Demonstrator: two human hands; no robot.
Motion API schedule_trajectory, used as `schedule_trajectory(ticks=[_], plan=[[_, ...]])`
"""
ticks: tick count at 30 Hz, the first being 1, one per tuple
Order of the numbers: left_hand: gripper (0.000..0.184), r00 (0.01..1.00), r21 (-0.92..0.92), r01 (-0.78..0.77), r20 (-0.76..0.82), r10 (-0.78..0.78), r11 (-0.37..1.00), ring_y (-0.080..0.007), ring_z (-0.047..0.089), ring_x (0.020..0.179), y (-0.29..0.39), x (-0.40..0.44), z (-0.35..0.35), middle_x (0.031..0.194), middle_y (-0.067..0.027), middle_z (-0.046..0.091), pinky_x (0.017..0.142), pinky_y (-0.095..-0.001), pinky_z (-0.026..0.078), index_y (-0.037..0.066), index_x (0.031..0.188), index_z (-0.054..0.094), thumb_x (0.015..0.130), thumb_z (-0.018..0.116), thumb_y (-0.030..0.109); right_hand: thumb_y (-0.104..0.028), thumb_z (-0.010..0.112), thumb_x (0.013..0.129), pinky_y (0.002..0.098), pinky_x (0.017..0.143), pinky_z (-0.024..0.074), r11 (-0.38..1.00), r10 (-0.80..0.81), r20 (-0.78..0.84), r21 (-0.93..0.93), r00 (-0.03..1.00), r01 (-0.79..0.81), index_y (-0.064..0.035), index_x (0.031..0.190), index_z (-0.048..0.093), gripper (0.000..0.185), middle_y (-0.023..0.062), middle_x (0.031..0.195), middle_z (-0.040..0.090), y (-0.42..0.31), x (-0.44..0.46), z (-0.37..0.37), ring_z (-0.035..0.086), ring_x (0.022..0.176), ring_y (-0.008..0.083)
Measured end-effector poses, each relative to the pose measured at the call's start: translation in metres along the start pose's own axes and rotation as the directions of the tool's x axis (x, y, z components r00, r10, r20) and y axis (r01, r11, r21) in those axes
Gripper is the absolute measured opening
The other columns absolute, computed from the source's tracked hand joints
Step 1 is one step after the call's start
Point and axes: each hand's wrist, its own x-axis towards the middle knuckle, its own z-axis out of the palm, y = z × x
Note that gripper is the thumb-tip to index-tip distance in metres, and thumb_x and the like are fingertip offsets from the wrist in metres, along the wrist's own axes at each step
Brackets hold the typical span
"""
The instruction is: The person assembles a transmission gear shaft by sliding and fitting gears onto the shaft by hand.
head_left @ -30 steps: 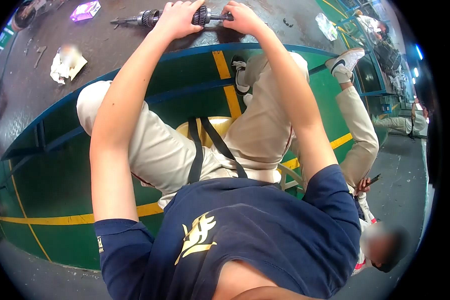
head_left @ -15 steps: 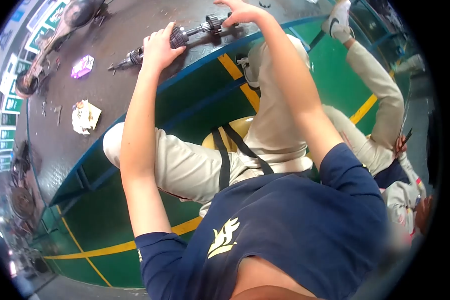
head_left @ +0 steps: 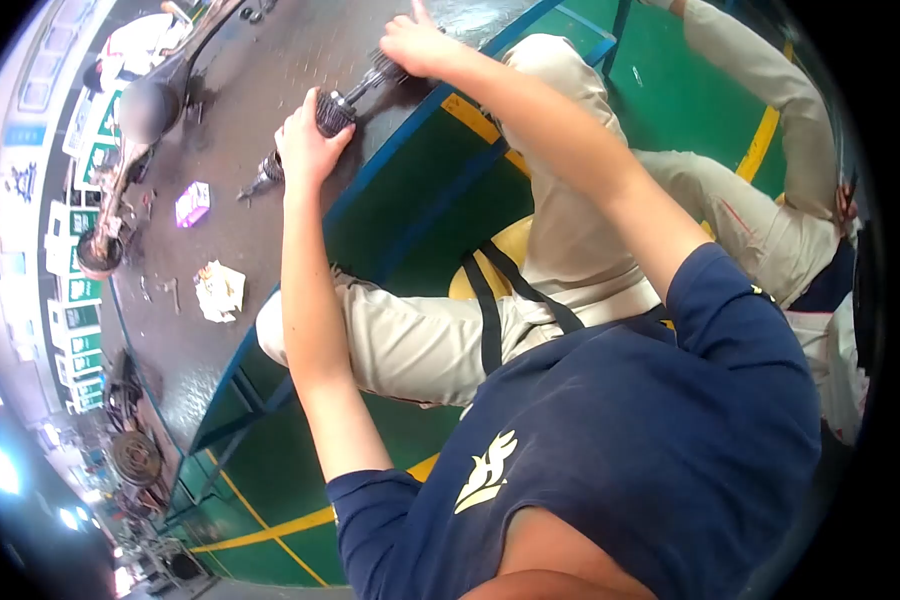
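A dark metal gear shaft [head_left: 336,113] lies on the workbench near its front edge, slanting from lower left to upper right. My left hand [head_left: 308,148] is wrapped around it beside a large toothed gear, the thumb against the gear's near side. The tapered tip of the shaft sticks out to the left of that hand. Over a gear towards the other end, my right hand [head_left: 416,46] rests with its fingers curled and one digit pointing up. It covers that end of the shaft.
On the metal workbench [head_left: 185,370] are a purple box [head_left: 193,204], a crumpled yellowish paper [head_left: 219,291] and small metal parts. A long axle-like assembly [head_left: 120,190] stands along the far side. Another person's light trousers [head_left: 740,190] show at right. My knees are by the blue bench edge.
The view has turned, so the bench items appear farther right and lower. My right hand has moved from the shaft's far end onto the gear there. My left hand keeps its grip.
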Motion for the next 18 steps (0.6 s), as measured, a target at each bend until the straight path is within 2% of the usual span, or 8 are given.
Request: schedule_trajectory(ticks=[1, 4, 6, 7, 10, 13, 16, 18], plan=[[0.083, 1.0, -0.01, -0.007, -0.004, 0.007, 1.0, -0.0332, 0.059, 0.114, -0.001, 0.001, 0.002, 0.119, -0.0153, 0.065, 0.103, -0.0474, 0.038, 0.013, 0.142, 0.047, 0.071, 0.08, 0.04, -0.009, 0.062, 0.084, 0.076, 0.108, 0.0175, 0.998, -0.054, -0.152, 0.015, 0.987, 0.057, -0.0101, 0.105, 0.071, 0.023, 0.0113, 0.115, 0.062, 0.003, -0.005, 0.002, 0.053, 0.122, 0.0307], [0.083, 0.999, -0.033, -0.004, 0.038, 0.006, 0.999, -0.0331, 0.059, 0.115, 0.002, 0.006, 0.002, 0.119, -0.0148, 0.065, 0.103, -0.0474, 0.039, 0.011, 0.141, 0.047, 0.07, 0.08, 0.04, -0.011, 0.062, 0.085, 0.0731, 0.11, 0.0182, 0.998, 0.048, -0.2, 0.06, 0.979, -0.036, -0.0109, 0.107, 0.071, 0.024, 0.0129, 0.117, 0.063, 0.009, -0.004, 0.0, 0.055, 0.121, 0.0323], [0.082, 1.0, -0.019, 0.009, 0.019, -0.009, 1.0, -0.033, 0.059, 0.115, 0.001, 0.001, 0.001, 0.119, -0.0147, 0.065, 0.103, -0.0469, 0.039, 0.011, 0.141, 0.048, 0.071, 0.08, 0.04, -0.012, 0.062, 0.086, 0.0718, 0.11, 0.0196, 0.976, 0.105, -0.087, 0.201, 0.991, -0.086, -0.0097, 0.107, 0.071, 0.023, 0.0139, 0.116, 0.066, 0.008, -0.004, -0.002, 0.058, 0.119, 0.0334], [0.077, 0.996, 0.022, -0.058, -0.073, 0.059, 0.998, -0.0362, 0.065, 0.105, 0.002, -0.001, 0.0, 0.112, -0.0192, 0.068, 0.094, -0.0435, 0.048, 0.007, 0.134, 0.053, 0.068, 0.083, 0.033, -0.013, 0.062, 0.086, 0.0699, 0.111, 0.0208, 0.97, 0.109, -0.046, 0.223, 0.993, -0.096, -0.0097, 0.109, 0.07, 0.024, 0.0147, 0.116, 0.068, 0.007, -0.006, -0.005, 0.06, 0.116, 0.0341], [0.078, 0.995, 0.004, -0.058, -0.08, 0.058, 0.998, -0.0361, 0.065, 0.105, 0.004, -0.001, -0.001, 0.112, -0.0192, 0.068, 0.095, -0.0433, 0.048, 0.007, 0.135, 0.053, 0.068, 0.083, 0.033, -0.014, 0.061, 0.086, 0.0695, 0.11, 0.0221, 0.986, 0.089, -0.015, 0.146, 0.996, -0.086, -0.0113, 0.109, 0.071, 0.025, 0.0147, 0.115, 0.068, -0.003, -0.011, -0.01, 0.061, 0.116, 0.0335], [0.078, 0.995, -0.002, -0.056, -0.079, 0.055, 0.998, -0.0359, 0.065, 0.106, 0.003, 0.001, -0.001, 0.112, -0.0192, 0.068, 0.095, -0.0434, 0.048, 0.007, 0.135, 0.053, 0.067, 0.083, 0.033, -0.011, 0.068, 0.08, 0.0691, 0.111, 0.0227, 0.984, 0.022, 0.038, 0.177, 0.999, -0.028, -0.011, 0.109, 0.071, 0.029, 0.0146, 0.118, 0.067, -0.011, -0.012, -0.021, 0.06, 0.119, 0.0335], [0.08, 0.996, 0.001, -0.049, -0.072, 0.049, 0.999, -0.0356, 0.065, 0.107, 0.004, 0.001, -0.001, 0.113, -0.0193, 0.068, 0.095, -0.0432, 0.048, 0.007, 0.135, 0.053, 0.066, 0.084, 0.034, -0.001, 0.078, 0.062, 0.0666, 0.114, 0.0223, 0.949, -0.13, 0.1, 0.302, 0.986, 0.094, -0.0067, 0.107, 0.071, 0.046, 0.0137, 0.119, 0.066, -0.017, -0.011, -0.019, 0.059, 0.12, 0.0346], [0.081, 0.996, -0.001, -0.049, -0.077, 0.049, 0.999, -0.0358, 0.065, 0.106, 0.004, 0.001, -0.001, 0.113, -0.0197, 0.068, 0.095, -0.0436, 0.048, 0.006, 0.135, 0.053, 0.066, 0.084, 0.034, -0.002, 0.077, 0.063, 0.0664, 0.114, 0.023, 0.948, -0.142, 0.079, 0.299, 0.987, 0.113, -0.007, 0.106, 0.071, 0.044, 0.013, 0.12, 0.065, -0.015, -0.009, -0.019, 0.059, 0.12, 0.0344]])
